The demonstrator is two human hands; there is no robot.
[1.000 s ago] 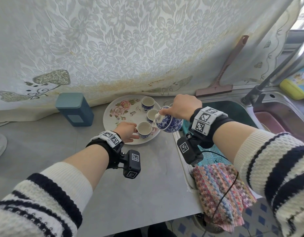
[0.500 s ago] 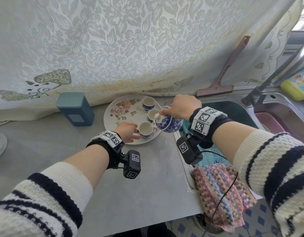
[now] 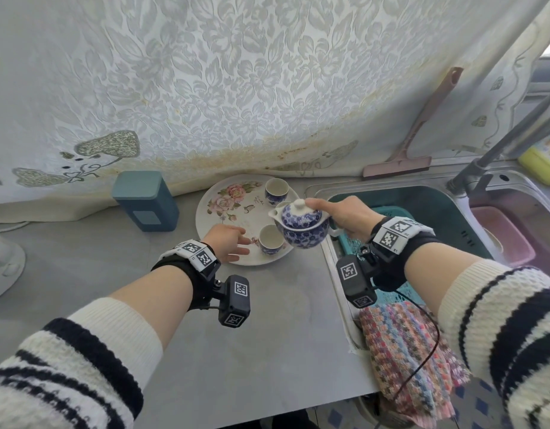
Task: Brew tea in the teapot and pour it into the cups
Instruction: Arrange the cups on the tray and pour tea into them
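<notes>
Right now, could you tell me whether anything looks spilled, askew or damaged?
No spill or breakage shows. The right hand holds the teapot roughly level near the plate; the back cup and front cup stand upright. The curtain has yellowish stains.

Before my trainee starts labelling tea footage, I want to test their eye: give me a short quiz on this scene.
1. True or false: the teapot has its lid off.
2. Which hand holds the teapot? A left, B right, C both.
3. Fill in: the blue tin stands to the ___ of the plate.
Key: 1 false, the lid sits on the teapot; 2 B, the right hand grips its handle; 3 left.
</notes>
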